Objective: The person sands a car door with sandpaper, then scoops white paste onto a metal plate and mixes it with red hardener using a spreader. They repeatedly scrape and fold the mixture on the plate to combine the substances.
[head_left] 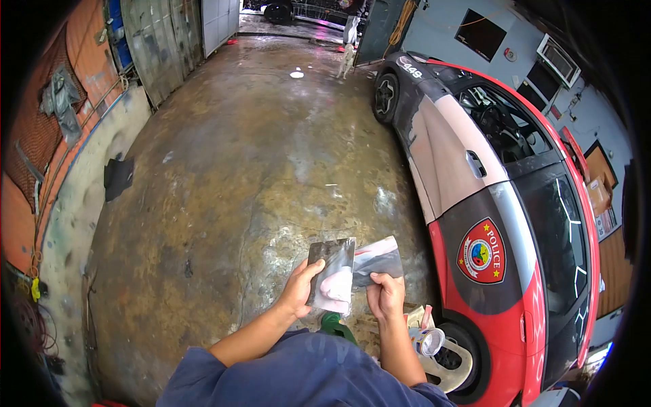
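My left hand (298,290) grips a thin dark plate (324,256) by its left side, thumb on top. A lump of pale pink paste (335,286), which looks like body filler, lies on its lower part. Closed on the lower edge of a second thin plate (381,261), smeared grey, white and red, is my right hand (386,293). The two plates meet or overlap slightly in front of my chest. To my right stands a red and black police car (475,298), with a dull beige-pink patch (444,152) over its front door.
Beside the rear wheel are a pale plastic stool (458,370) and a can (427,341). A dog (346,61) stands near the far doorway. A dark scrap (119,178) lies by the left wall; wet, stained concrete floor (203,169) stretches ahead.
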The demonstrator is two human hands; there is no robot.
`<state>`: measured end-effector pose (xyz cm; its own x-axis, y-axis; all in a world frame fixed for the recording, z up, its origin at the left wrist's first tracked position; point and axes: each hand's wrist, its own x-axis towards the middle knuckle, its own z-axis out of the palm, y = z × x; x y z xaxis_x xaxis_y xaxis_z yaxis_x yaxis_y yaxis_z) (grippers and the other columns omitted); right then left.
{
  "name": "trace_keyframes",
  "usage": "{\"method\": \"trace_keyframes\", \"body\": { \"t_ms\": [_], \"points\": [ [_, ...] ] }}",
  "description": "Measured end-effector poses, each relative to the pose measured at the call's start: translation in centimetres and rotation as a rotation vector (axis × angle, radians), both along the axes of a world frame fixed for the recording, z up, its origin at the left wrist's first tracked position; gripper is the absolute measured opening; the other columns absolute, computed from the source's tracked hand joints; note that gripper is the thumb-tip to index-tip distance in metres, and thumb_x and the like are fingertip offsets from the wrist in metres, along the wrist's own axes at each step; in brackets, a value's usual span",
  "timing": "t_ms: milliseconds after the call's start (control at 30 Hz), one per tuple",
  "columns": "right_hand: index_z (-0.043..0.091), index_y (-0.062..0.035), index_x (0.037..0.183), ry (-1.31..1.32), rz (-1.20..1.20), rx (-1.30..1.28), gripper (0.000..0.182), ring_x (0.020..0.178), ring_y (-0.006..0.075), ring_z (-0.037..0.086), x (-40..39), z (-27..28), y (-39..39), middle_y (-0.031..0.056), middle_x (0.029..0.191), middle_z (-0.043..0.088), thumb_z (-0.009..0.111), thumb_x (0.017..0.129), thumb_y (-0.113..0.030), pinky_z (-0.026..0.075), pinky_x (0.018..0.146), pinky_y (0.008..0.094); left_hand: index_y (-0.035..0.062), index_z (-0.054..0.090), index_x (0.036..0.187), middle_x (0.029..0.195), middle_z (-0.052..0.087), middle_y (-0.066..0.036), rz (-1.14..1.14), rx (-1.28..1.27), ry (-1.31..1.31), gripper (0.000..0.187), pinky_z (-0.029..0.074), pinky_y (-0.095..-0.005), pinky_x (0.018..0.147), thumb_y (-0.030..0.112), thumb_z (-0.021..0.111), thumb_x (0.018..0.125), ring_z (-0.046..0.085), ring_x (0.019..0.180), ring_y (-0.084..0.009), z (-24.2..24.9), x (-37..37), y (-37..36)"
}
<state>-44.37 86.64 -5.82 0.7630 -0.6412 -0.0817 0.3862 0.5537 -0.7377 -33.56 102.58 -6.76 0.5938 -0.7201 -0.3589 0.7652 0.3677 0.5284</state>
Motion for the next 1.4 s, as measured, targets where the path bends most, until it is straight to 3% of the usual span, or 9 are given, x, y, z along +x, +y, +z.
{"method": "trace_keyframes", "body": {
  "t_ms": [300,433,500,600,800,1000,1100,1300,1400],
  "points": [
    [0.058,0.0005,0.109,0.024,0.133,-0.010,0.038,0.102,0.0256,0.064,-4.8,-0.2,1.4,0.0119,0.103,0.067,0.058,0.074,0.014,0.046,0.099,0.0376,0.0065,0.057,0.125,0.110,0.067,-0.008,0.256,0.070,-0.020,0.035,0.061,-0.0436,0.082,0.028,0.063,0.098,0.069,0.097,-0.0225,-3.0,3.6,1.8],
    [0.058,0.0019,0.116,0.149,-0.017,-0.334,0.035,0.115,0.0253,0.060,-4.9,-1.7,0.0,0.0142,0.122,0.063,0.055,0.082,0.014,0.043,0.104,0.0378,0.0078,0.056,0.127,0.113,0.066,-0.008,0.210,0.000,0.003,0.036,0.060,-0.0432,0.086,0.031,0.061,0.099,0.068,0.101,-0.0227,-3.3,3.2,2.7],
    [0.057,0.0006,0.123,0.153,-0.019,-0.796,0.035,0.131,0.0291,0.053,-4.2,-0.8,0.7,0.0180,0.137,0.057,0.050,0.090,0.013,0.036,0.114,0.0397,0.0085,0.055,0.128,0.115,0.066,-0.008,0.199,-0.030,0.006,0.037,0.059,-0.0427,0.087,0.031,0.061,0.100,0.068,0.103,-0.0227,-3.5,1.9,1.8],
    [0.054,-0.0009,0.132,0.099,0.070,-1.272,0.051,0.133,0.0352,0.052,-3.0,2.4,2.7,0.0212,0.136,0.058,0.050,0.085,0.020,0.042,0.110,0.0434,0.0092,0.053,0.130,0.117,0.065,-0.008,0.260,0.035,-0.021,0.034,0.057,-0.0415,0.089,0.027,0.058,0.102,0.066,0.105,-0.0221,-2.0,0.2,0.7],
    [0.054,-0.0166,0.140,0.081,0.198,-1.569,0.085,0.124,0.0401,0.052,-2.5,0.4,3.8,0.0164,0.134,0.049,0.067,0.063,0.016,0.047,0.102,0.0439,0.0073,0.054,0.127,0.115,0.065,-0.009,0.330,0.081,-0.028,0.028,0.055,-0.0404,0.090,0.021,0.055,0.103,0.065,0.105,-0.0225,-1.5,-0.5,0.9],
    [0.059,-0.0193,0.137,0.339,0.302,-1.629,0.089,0.126,0.0386,0.050,-2.5,-2.5,1.8,0.0139,0.135,0.051,0.067,0.056,0.017,0.047,0.103,0.0440,0.0101,0.051,0.130,0.118,0.063,-0.008,0.373,0.134,-0.021,0.033,0.058,-0.0521,0.087,0.024,0.059,0.101,0.065,0.106,-0.0249,-2.0,-0.2,2.9],
    [0.061,-0.0164,0.133,0.490,0.331,-1.674,0.083,0.126,0.0380,0.051,-2.9,-2.6,-0.3,0.0162,0.132,0.054,0.059,0.059,0.021,0.046,0.104,0.0428,0.0095,0.053,0.129,0.116,0.064,-0.007,0.388,0.132,0.036,0.033,0.058,-0.0480,0.087,0.024,0.059,0.101,0.066,0.105,-0.0236,-1.3,0.1,3.8],
    [0.059,-0.0079,0.129,0.746,0.188,-1.498,0.067,0.121,0.0432,0.052,-7.6,-12.8,-7.1,0.0227,0.125,0.055,0.048,0.068,0.019,0.044,0.105,0.0439,0.0071,0.058,0.124,0.112,0.067,-0.007,0.423,0.039,-0.093,0.034,0.057,-0.0402,0.088,0.033,0.058,0.102,0.067,0.102,-0.0211,-2.0,1.8,5.1],
    [0.058,-0.0033,0.125,0.909,0.112,-1.372,0.057,0.116,0.0451,0.052,-12.7,-20.5,-9.4,0.0250,0.120,0.055,0.048,0.071,0.015,0.044,0.102,0.0459,0.0066,0.058,0.128,0.119,0.067,-0.008,0.363,0.045,-0.009,0.044,0.055,-0.0443,0.093,0.043,0.050,0.104,0.067,0.105,-0.0239,-3.1,1.8,5.3]
  ]
}}
